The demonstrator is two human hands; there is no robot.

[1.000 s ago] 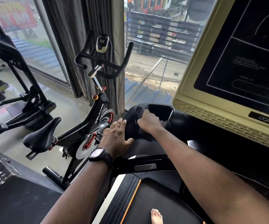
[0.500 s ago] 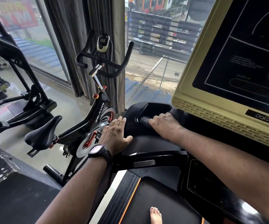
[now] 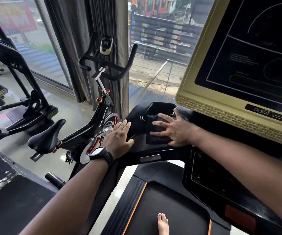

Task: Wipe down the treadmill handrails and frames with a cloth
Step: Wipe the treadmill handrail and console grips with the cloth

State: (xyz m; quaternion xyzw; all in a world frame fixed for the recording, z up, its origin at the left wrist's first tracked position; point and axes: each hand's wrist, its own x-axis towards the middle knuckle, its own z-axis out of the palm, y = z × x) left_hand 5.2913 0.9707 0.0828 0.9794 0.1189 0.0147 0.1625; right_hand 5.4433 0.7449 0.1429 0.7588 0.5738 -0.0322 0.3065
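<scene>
Back from the cup holder (image 3: 160, 108) comes the right hand (image 3: 175, 131), now spread flat on the dark cloth (image 3: 155, 139) atop the treadmill's side wing (image 3: 136, 122). Meanwhile the left hand (image 3: 120, 138) lies flat, fingers together, at its outer edge. Pressed rather than gripped, that cloth could bunch and slip free, I'd say.

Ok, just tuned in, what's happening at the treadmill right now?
A person with a bare foot on the belt is wiping the treadmill. The right hand presses a dark cloth flat against the black frame, just below the cup holder. The left hand rests flat on the frame's left edge, holding nothing.
</scene>
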